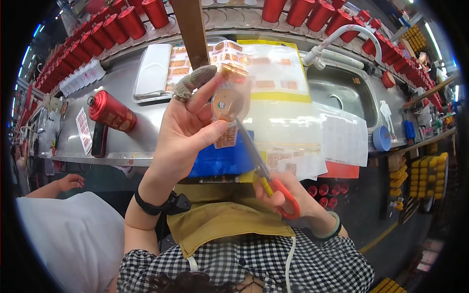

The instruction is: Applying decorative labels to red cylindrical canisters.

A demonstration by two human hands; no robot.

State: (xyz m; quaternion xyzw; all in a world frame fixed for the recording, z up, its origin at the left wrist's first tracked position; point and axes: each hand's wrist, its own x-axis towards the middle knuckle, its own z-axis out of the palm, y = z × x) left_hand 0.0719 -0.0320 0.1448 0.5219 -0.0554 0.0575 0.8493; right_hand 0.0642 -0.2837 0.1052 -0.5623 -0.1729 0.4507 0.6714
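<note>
The person (312, 254) wears a black-and-white checked shirt (337, 261), mustard apron (229, 222) with white straps (290, 259), black wristband (146, 205) bearing a dark box (179, 203), pale bracelet (335, 226), and, on the left hand (181, 126), a grey finger cover (196, 82).

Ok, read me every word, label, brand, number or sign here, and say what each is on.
No text is clear enough to quote.
Round piece in the left hand: small mark, too small.
Red bottle: gold print, blurred.
Label sheet beside it: too small.
White sheet: orange print, too small.
White cards: pink marks, too small.
</note>
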